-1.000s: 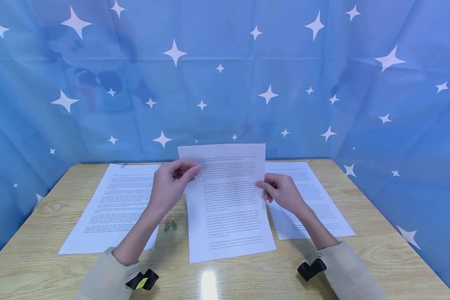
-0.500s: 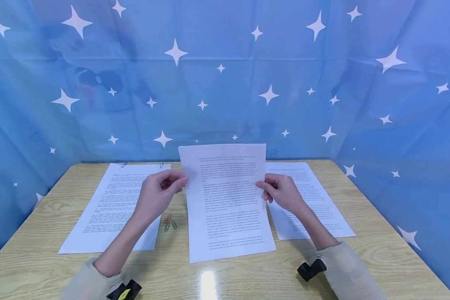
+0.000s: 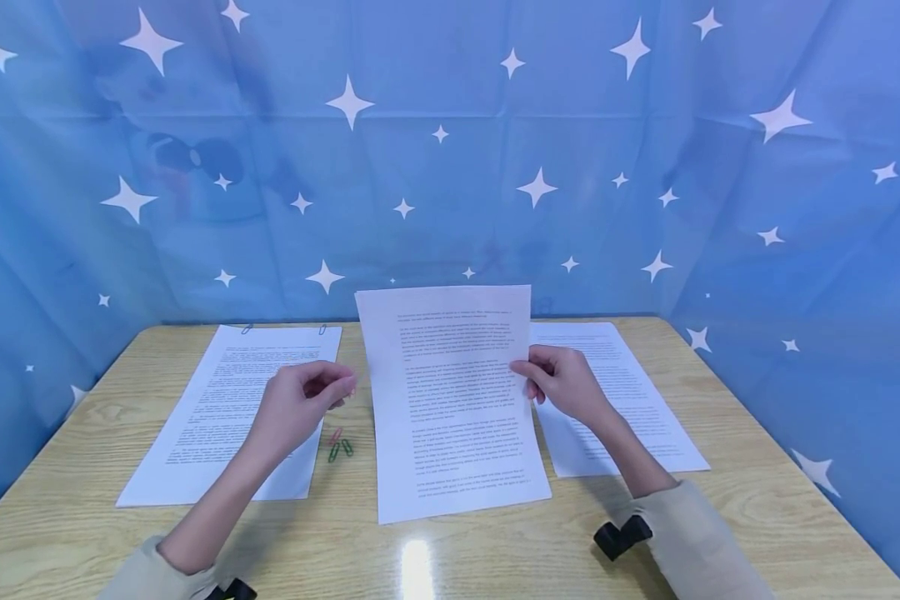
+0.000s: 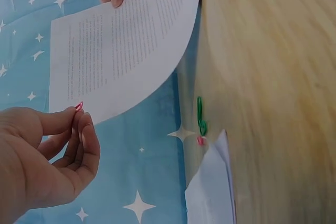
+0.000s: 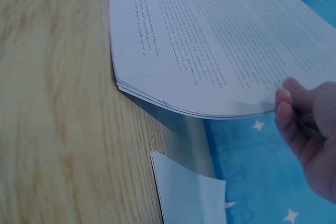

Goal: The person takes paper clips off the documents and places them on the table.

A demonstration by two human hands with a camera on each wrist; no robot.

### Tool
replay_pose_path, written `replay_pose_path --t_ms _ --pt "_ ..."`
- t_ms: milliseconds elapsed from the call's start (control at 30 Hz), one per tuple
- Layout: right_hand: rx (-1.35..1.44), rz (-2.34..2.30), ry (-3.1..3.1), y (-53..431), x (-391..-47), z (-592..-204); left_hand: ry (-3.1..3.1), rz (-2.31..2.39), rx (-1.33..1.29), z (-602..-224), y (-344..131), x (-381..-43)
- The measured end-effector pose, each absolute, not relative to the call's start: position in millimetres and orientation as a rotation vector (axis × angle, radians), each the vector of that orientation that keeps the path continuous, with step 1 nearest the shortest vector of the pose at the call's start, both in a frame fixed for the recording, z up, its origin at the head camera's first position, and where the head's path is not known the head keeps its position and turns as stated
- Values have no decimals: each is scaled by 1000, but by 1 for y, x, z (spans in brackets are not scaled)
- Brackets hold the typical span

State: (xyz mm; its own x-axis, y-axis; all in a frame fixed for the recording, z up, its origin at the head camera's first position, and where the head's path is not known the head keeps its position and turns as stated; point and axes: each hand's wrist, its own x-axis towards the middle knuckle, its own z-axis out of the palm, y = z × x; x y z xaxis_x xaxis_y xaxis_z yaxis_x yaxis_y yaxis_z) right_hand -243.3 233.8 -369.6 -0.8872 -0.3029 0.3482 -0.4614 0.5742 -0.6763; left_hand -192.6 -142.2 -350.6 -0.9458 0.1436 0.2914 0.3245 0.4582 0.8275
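Observation:
A thin stack of printed paper (image 3: pixel 457 408) stands tilted up in the middle, its lower edge at the table. My right hand (image 3: pixel 566 385) pinches its right edge between thumb and fingers; several sheet edges show in the right wrist view. My left hand (image 3: pixel 292 410) is held left of the stack, apart from it. Between its thumb and fingertips it pinches a small pink paper clip (image 4: pixel 79 106). On the table below lie two green paper clips (image 3: pixel 341 451) and another pink one (image 3: pixel 335 435).
A printed stack (image 3: pixel 217 433) lies at the left, with two paper clips (image 3: pixel 322 330) at its top edge. Another printed stack (image 3: pixel 630 417) lies at the right, partly behind the held sheets. A blue star-patterned curtain (image 3: pixel 450 208) closes off the table's back.
My left hand has moved left and down, away from the upright stack's left edge, with the pink paper clip in its fingers. My right hand and the stack have stayed in place.

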Motion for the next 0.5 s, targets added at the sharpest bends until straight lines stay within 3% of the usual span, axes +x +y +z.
replay_pose_path --t_ms 500 --pt "659 1182 -2609 234 -243 -369 -2714 -1439 -356 -361 -152 -186"
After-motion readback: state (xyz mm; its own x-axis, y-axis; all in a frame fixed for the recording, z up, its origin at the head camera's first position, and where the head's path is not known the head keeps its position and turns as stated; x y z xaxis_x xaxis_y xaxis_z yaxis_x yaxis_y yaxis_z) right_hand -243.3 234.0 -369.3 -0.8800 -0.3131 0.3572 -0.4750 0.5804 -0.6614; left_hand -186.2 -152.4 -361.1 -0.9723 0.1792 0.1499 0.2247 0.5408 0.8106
